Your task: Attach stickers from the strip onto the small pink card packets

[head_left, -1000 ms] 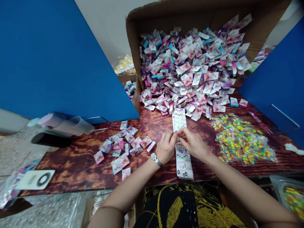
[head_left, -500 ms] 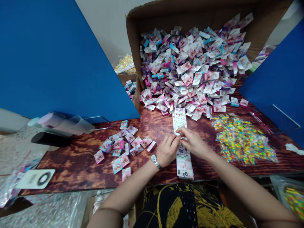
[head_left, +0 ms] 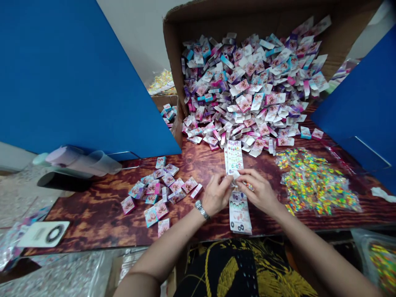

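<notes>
My left hand (head_left: 216, 193), with a watch on its wrist, and my right hand (head_left: 261, 189) meet at the middle of the table, fingers pinched together on a small white packet (head_left: 235, 175). A bit of bright coloured stuff shows by my right thumb. Under the hands lies a stack of long printed sticker sheets (head_left: 237, 210), running from the table's near edge toward the box pile. A group of small pink and blue boxes (head_left: 161, 192) lies just left of my left hand.
A big cardboard carton (head_left: 176, 53) on its side spills several small boxes (head_left: 247, 90) onto the brown table (head_left: 93, 214). Bags of bright coloured bits (head_left: 315, 181) lie at the right. Blue panels (head_left: 62, 74) stand on both sides. A tape holder (head_left: 46, 235) sits at the left.
Both hands have slid slightly toward me along the sheets and stayed pinched together; the small white packet now shows between the fingertips.
</notes>
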The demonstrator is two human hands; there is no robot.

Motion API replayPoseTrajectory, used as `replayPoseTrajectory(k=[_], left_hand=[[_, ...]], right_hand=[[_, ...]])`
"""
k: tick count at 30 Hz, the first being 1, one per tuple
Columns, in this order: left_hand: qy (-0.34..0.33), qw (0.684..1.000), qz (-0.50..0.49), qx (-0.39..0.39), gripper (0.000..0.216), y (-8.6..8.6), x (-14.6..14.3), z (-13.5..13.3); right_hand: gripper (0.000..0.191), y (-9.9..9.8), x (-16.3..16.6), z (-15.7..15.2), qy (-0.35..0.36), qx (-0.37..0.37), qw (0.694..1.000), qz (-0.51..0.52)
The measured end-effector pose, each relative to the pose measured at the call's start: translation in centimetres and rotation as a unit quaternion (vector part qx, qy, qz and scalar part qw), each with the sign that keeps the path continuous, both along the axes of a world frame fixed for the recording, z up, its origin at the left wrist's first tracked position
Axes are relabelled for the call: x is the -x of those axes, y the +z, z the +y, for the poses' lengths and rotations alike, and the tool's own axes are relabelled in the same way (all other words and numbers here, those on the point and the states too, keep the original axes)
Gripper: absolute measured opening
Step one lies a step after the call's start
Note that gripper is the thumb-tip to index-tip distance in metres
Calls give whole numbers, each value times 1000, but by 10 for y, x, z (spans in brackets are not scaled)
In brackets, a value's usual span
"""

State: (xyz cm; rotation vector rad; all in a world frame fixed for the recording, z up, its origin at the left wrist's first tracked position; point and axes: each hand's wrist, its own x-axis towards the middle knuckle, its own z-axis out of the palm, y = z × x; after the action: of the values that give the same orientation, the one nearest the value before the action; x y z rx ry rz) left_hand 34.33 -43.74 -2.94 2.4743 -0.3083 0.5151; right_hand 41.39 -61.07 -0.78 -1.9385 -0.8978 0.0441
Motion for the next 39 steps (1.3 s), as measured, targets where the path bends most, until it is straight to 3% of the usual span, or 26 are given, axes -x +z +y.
replayPoseTrajectory(k=[2,7,13,21,26,31,39], left_hand=[[1,1000,-5,4,36,-2,0,-1],[-7,1000,-26,-8,37,-2,1,-3],[18,998,-52,-41,45,-2,3,-6],[39,997,-47,-49,52,-4,4,-9],[51,995,-65,-56,49,-6,4,-11],[83,991,-77,-71,49,-6,3,-15],[137,979,-49,-145,51,-5,4,-25]], right_hand=[[13,-3,7,3,-19,6,1000,-13],[24,-17,14,17,-86,-76,981,155],[17,-6,16,20,-89,-42,992,82],[18,-13,11,27,-102,-103,967,211],[13,-10,15,29,-132,-66,979,140],[21,-5,28,31,-151,-24,988,31],[42,-21,44,34,-187,-32,981,-40]])
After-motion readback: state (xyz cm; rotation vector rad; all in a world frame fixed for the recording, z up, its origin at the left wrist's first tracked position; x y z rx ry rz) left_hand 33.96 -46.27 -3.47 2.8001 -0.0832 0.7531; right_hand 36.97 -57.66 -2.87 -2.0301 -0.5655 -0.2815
